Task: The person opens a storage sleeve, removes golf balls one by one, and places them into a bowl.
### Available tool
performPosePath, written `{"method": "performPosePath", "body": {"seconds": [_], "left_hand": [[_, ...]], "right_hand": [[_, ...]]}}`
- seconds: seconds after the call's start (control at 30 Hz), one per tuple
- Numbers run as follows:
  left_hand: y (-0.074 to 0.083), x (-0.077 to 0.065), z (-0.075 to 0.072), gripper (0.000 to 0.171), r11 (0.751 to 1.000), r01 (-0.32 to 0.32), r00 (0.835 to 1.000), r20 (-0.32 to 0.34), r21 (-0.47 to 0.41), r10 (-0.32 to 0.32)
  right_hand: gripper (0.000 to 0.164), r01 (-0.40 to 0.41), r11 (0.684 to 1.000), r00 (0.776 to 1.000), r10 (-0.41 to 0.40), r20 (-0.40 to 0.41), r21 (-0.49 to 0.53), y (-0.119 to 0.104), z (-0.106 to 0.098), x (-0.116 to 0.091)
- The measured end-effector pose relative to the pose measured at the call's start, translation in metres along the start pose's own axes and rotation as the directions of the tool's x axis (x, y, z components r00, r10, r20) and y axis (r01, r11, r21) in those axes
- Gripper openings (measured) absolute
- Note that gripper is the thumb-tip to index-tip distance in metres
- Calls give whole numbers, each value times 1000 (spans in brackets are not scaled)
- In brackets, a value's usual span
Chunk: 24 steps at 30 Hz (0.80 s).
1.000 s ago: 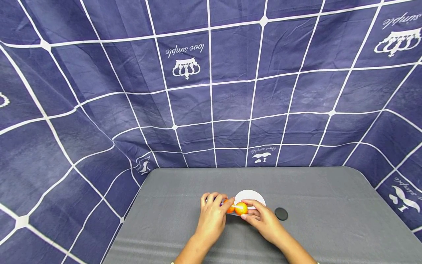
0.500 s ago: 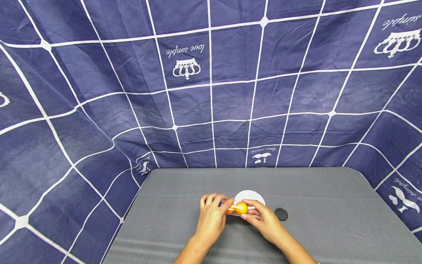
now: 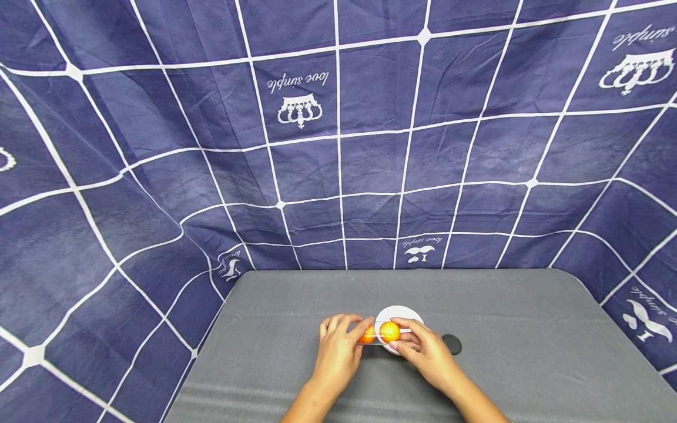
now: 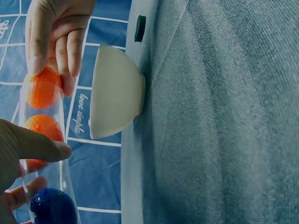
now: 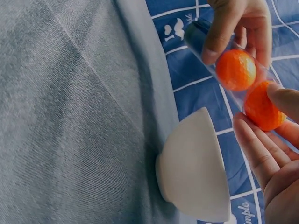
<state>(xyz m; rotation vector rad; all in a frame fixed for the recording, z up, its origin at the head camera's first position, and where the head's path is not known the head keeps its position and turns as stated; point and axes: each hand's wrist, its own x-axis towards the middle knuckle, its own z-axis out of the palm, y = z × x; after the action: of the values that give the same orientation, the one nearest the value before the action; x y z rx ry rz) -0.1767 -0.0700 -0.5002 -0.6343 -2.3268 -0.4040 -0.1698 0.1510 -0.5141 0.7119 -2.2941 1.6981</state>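
Note:
My left hand (image 3: pixel 338 352) grips a clear plastic tube (image 4: pixel 53 173) held sideways above the table. Inside it lie an orange ball (image 4: pixel 43 126) and a shiny dark blue ball (image 4: pixel 53 207). At the tube's right end, the thumb and fingers of my right hand (image 3: pixel 429 355) pinch another dimpled orange ball (image 3: pixel 389 332). In the left wrist view this ball sits partly past the tube's rim. A white bowl (image 5: pixel 194 168) stands upright just beyond and below the tube's right end, partly covered by the right hand in the head view.
To the right of the bowl, a round black disc (image 3: pixel 452 344) lies on the grey cloth-covered table (image 3: pixel 529 329). Behind and at the sides hangs a blue curtain (image 3: pixel 370 164) with white lines.
The pinched orange ball has shifted slightly right with my right hand, widening the gap to the other orange ball. My left hand has moved slightly left with the tube.

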Motion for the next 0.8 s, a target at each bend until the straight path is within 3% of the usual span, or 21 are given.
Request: {"method": "performPosePath", "body": {"seconds": [0.3, 0.5, 0.8], "left_hand": [[-4, -5, 4, 65, 998, 49, 999, 6, -33, -48], [-7, -8, 5, 69, 995, 68, 998, -11, -67, -69], [-9, -10, 6, 71, 989, 114, 993, 3, -96, -114]], "right_hand": [[45, -37, 995, 996, 30, -81, -89, 3, -8, 5], [45, 39, 992, 995, -50, -87, -119, 11, -9, 7], [48, 68, 949, 994, -89, -56, -306, 22, -10, 10]]}}
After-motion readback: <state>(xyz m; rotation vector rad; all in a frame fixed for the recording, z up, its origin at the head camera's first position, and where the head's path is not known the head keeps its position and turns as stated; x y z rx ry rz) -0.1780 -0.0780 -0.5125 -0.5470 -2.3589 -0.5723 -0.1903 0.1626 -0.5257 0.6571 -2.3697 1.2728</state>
